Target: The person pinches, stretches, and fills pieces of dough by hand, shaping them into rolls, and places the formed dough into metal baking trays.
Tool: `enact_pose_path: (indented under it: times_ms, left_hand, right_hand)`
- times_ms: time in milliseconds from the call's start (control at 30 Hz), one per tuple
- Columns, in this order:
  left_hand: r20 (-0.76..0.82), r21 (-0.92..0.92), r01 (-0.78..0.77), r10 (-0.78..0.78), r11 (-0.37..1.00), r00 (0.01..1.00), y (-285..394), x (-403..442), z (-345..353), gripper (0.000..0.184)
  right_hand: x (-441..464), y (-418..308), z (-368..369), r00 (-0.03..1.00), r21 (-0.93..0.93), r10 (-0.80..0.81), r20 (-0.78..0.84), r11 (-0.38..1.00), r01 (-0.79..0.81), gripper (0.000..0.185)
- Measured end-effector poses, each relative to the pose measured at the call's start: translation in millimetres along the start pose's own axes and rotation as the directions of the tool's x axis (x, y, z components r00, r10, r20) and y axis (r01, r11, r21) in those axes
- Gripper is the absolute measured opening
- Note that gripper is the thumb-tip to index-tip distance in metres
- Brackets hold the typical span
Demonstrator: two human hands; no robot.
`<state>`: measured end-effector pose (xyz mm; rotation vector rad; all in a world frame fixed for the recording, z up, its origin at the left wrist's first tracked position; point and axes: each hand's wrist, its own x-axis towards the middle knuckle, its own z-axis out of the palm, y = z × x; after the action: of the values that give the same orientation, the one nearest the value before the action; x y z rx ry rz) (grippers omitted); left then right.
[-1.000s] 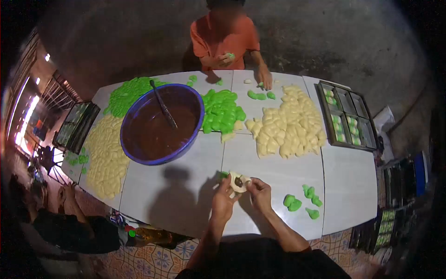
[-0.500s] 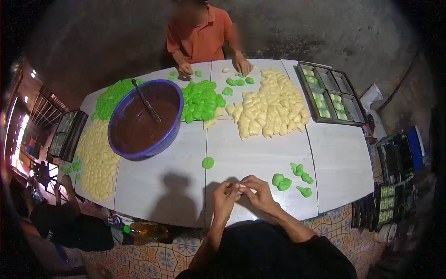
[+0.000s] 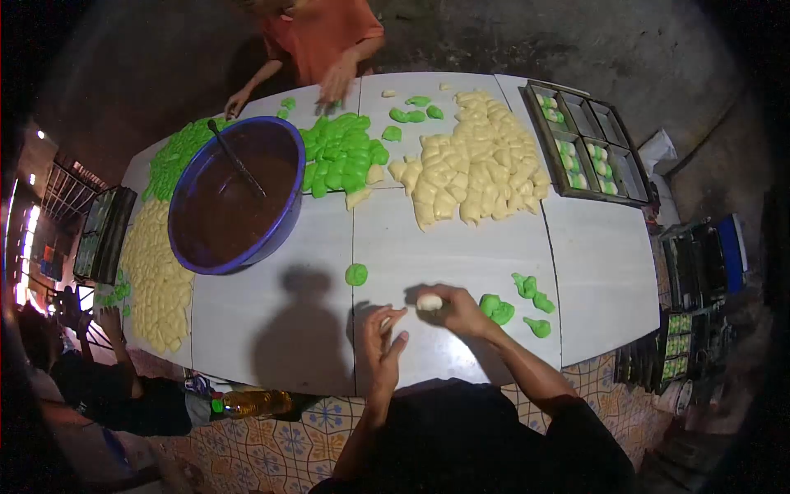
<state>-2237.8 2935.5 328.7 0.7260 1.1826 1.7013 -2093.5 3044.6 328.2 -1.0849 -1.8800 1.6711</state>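
Note:
My right hand [image 3: 454, 309] holds a small pale dough ball [image 3: 429, 303] in its fingers, just above the white table. My left hand [image 3: 382, 342] is to the left of it, empty, with its fingers apart and slightly curled. A single green dough piece [image 3: 356, 274] lies on the table beyond my left hand. Several green dough pieces [image 3: 496, 309] lie to the right of my right hand. Farther back is a large spread of pale dough pieces [image 3: 477, 165], with a green dough heap [image 3: 337, 152] left of it.
A blue basin [image 3: 288, 222] of brown filling with a spoon [image 3: 239, 160] stands at the left. A divided metal tray [image 3: 588, 198] with green and white pieces sits at the back right. A person in an orange shirt [image 3: 321, 37] is across the table; another person [image 3: 115, 395] is at left.
The pale dough, open with dark filling showing a second ago, is now a closed ball in my right hand. My left hand has come away from it. The person opposite has shifted left in view.

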Motion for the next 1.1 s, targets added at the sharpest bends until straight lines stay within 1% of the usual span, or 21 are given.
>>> enact_pose_path:
  times_ms: [67,133,167,200,267,300,367,400,433,467,533,600,667,700,733,800,833,900,933,1033,1100]
  left_hand:
    - [-0.047,0.149,-0.012,0.019,0.989,0.999,-5.3,12.8,-15.2,0.029]
    - [-0.135,0.139,0.008,0.010,0.990,0.991,-8.2,17.4,-29.5,0.028]
    - [-0.186,0.132,0.018,0.007,0.991,0.982,-10.3,18.0,-38.0,0.027]
    - [-0.224,0.125,0.027,0.002,0.992,0.975,-15.6,17.6,-50.1,0.024]
    - [-0.287,0.113,0.033,0.001,0.993,0.958,-25.4,20.8,-70.2,0.019]
    - [-0.406,0.007,0.110,-0.098,0.994,0.909,-17.5,20.9,-64.4,0.016]
    - [-0.374,-0.032,0.076,-0.082,0.997,0.924,-35.0,23.8,-75.5,0.015]
    - [-0.361,-0.053,0.065,-0.080,0.996,0.929,-29.1,27.2,-70.8,0.015]
    - [-0.352,0.150,0.040,0.016,0.988,0.936,-23.6,26.7,-62.6,0.013]
    - [-0.390,0.133,0.005,0.048,0.991,0.920,-26.8,25.8,-62.7,0.013]
    - [-0.459,0.104,-0.076,0.115,0.992,0.881,-35.8,27.0,-69.2,0.014]
    - [-0.504,0.107,-0.072,0.116,0.992,0.856,-44.4,28.5,-80.0,0.015]
    - [-0.519,0.119,-0.026,0.085,0.993,0.851,-44.5,27.5,-87.4,0.017]
    - [-0.519,0.127,0.013,0.055,0.992,0.853,-42.1,27.2,-88.3,0.019]
    - [-0.521,0.133,0.053,0.024,0.990,0.853,-39.6,25.4,-87.8,0.021]
    - [-0.517,-0.021,0.056,-0.059,0.998,0.854,-4.9,36.8,-52.3,0.024]
    - [-0.506,-0.096,0.060,-0.101,0.994,0.857,6.4,39.0,-39.0,0.025]
    - [-0.290,0.042,0.080,-0.065,0.996,0.955,-6.2,35.3,-40.1,0.026]
    - [-0.167,0.111,0.071,-0.052,0.991,0.985,-11.2,35.5,-38.0,0.027]
    - [-0.259,0.136,0.036,0.000,0.990,0.966,-10.8,33.8,-12.3,0.015]
    - [-0.293,0.173,0.074,-0.021,0.982,0.956,2.3,32.6,1.1,0.008]
  right_hand:
    - [30.2,44.5,-5.2,0.987,0.029,-0.158,-0.009,0.987,0.158,0.031]
    - [45.9,76.2,-20.7,0.964,0.040,-0.173,0.203,0.985,0.169,0.030]
    - [48.7,85.3,-16.6,0.975,0.106,-0.204,0.084,0.975,0.195,0.032]
    - [47.6,69.8,-13.9,0.995,0.168,-0.095,-0.040,0.981,0.100,0.034]
    - [61.5,37.1,-19.4,0.982,-0.004,-0.150,-0.114,0.989,0.151,0.031]
    - [79.0,27.6,-20.6,0.984,-0.123,-0.171,-0.058,0.979,0.163,0.030]
    - [119.3,9.3,-15.5,0.979,-0.347,-0.194,0.055,0.916,0.201,0.027]
    - [138.8,6.9,-1.0,0.989,-0.189,-0.143,0.020,0.971,0.145,0.028]
    - [153.7,4.1,7.7,0.977,-0.322,-0.170,0.126,0.925,0.203,0.031]
    - [166.0,-7.1,18.1,0.954,-0.439,-0.186,0.234,0.855,0.275,0.035]
    - [167.6,6.8,59.3,0.915,-0.569,-0.308,0.261,0.716,0.404,0.046]
    - [165.4,24.4,85.5,0.869,-0.785,-0.336,0.364,0.392,0.480,0.047]
    - [157.8,36.1,98.2,0.882,-0.644,-0.320,0.346,0.603,0.471,0.039]
    - [150.4,41.3,95.8,0.915,-0.401,-0.241,0.323,0.841,0.363,0.035]
    - [142.9,46.3,93.3,0.941,-0.112,-0.160,0.298,0.973,0.200,0.031]
    - [97.0,-6.6,70.4,0.906,-0.205,-0.382,0.181,0.886,0.415,0.027]
    - [82.6,-22.6,62.2,0.915,-0.108,-0.372,0.156,0.915,0.390,0.026]
    - [59.7,-42.5,50.4,0.934,0.088,-0.346,0.091,0.937,0.339,0.023]
    - [53.0,-40.6,49.5,0.950,0.063,-0.309,0.035,0.950,0.307,0.025]
    - [40.5,-24.3,47.2,0.964,0.033,-0.235,-0.127,0.970,0.241,0.026]
    - [37.2,-49.2,46.0,0.936,0.366,-0.240,-0.259,0.872,0.325,0.033]
